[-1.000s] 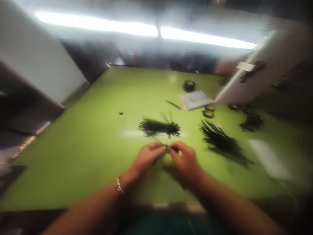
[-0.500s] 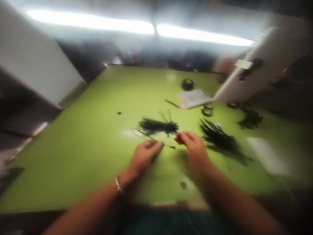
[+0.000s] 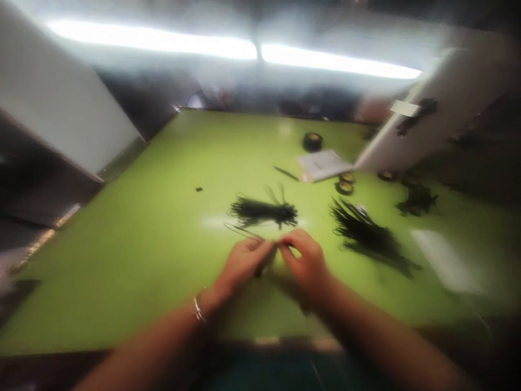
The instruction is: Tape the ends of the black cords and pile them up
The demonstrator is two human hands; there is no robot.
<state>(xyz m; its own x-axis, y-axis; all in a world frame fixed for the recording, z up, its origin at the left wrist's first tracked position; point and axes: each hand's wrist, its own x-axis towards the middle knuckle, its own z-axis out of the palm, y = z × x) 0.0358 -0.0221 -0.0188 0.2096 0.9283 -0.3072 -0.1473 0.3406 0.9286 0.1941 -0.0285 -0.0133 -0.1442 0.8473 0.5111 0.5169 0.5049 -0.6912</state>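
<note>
My left hand (image 3: 245, 259) is closed on a thin black wire (image 3: 242, 230), whose looped length sticks out to the left above the fingers. Fingertips of my right hand (image 3: 306, 259) pinch together at the wire's other end, right against the left thumb. The tip itself is hidden between the fingers. Just beyond both hands lies a tied bundle of black wires (image 3: 260, 210) on the green table (image 3: 134, 260). A second, looser bundle of black wires (image 3: 368, 236) lies to the right of my right hand.
Farther back are a black tape roll (image 3: 312, 142), a white pad (image 3: 325, 164), a pen (image 3: 286, 173) and smaller rolls (image 3: 344, 187). A dark tangle (image 3: 417, 200) and a white flat piece (image 3: 445, 260) lie right. An upright panel (image 3: 439, 114) borders the right side.
My right hand has moved left and down from beside the tied bundle to meet the left hand, and now pinches the wire's end. My left hand has barely moved.
</note>
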